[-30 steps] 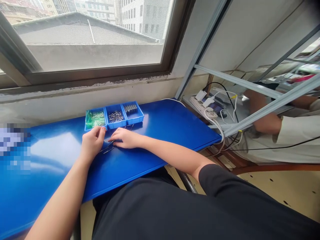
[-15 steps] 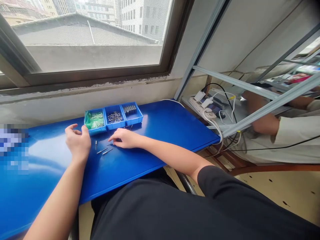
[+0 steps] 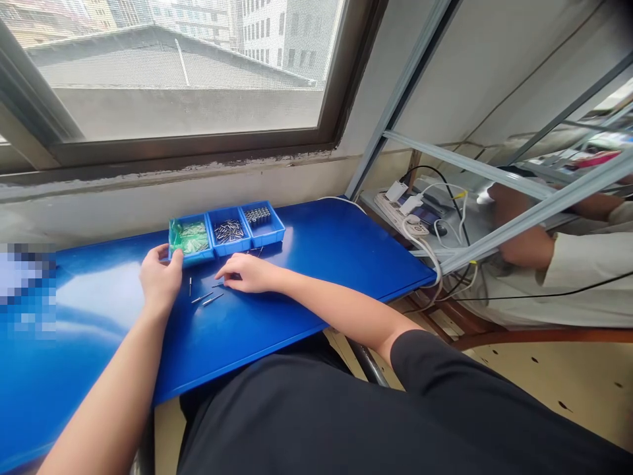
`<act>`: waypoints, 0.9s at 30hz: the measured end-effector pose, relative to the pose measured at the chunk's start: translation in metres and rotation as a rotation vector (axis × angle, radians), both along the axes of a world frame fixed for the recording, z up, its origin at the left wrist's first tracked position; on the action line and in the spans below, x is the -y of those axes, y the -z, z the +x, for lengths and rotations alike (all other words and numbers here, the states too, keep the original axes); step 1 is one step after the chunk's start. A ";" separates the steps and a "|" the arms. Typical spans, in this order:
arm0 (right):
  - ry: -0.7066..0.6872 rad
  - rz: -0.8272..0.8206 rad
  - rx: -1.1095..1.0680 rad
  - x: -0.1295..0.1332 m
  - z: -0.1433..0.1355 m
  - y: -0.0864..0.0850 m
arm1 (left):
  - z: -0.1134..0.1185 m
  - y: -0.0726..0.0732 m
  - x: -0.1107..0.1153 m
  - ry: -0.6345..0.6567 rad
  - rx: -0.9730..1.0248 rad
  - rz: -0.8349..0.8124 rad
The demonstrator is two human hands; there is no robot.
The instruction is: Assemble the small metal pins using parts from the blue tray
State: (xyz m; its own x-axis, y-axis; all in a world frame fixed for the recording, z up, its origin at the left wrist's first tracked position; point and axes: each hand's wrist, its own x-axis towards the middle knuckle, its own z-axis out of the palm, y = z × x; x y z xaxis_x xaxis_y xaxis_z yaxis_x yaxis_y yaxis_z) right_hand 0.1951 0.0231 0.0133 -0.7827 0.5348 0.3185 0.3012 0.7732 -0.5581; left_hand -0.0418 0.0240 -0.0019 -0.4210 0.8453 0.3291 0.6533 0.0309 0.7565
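My left hand (image 3: 161,277) is at the front left corner of a blue bin (image 3: 198,260), thumb and fingers apart and curved about the corner. A green-tinted bag (image 3: 190,239) of small pale pieces lies inside that bin. Lower on the table, my right hand (image 3: 247,272) is closed, its fingertips down at a thin metal pin (image 3: 217,285). Several similar pins, such as this metal pin (image 3: 212,299), lie loose between my hands. The middle bin (image 3: 231,249) holds many metal pins; the right bin (image 3: 267,237) contains upright metal cylinders in rows.
The bins stand in a row on a blue table (image 3: 306,290), near the wall under a window (image 3: 198,112). At right are a metal frame (image 3: 469,165), a power strip (image 3: 410,214) with cables and another person's arm (image 3: 524,244). Something pixelated sits at the far left.
My left hand has moved forward and slightly right, to the corner of the left bin. The right hand has stayed almost still beside the loose pins.
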 end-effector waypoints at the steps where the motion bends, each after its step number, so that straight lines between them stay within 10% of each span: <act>1: -0.001 -0.002 -0.005 0.000 0.000 0.000 | 0.001 -0.001 0.001 -0.002 0.004 -0.009; 8: 0.045 -0.031 -0.048 -0.004 0.001 0.002 | 0.013 -0.015 0.009 -0.055 0.024 -0.100; 12: 0.230 -0.128 -0.307 -0.011 0.004 0.000 | 0.022 -0.018 0.017 -0.081 -0.119 0.219; 19: 0.313 -0.289 -0.574 -0.022 0.010 -0.003 | 0.044 -0.014 0.029 0.374 -0.265 0.296; 27: 0.288 -0.490 -0.631 -0.022 0.002 0.008 | 0.040 -0.008 0.026 0.435 -0.156 0.186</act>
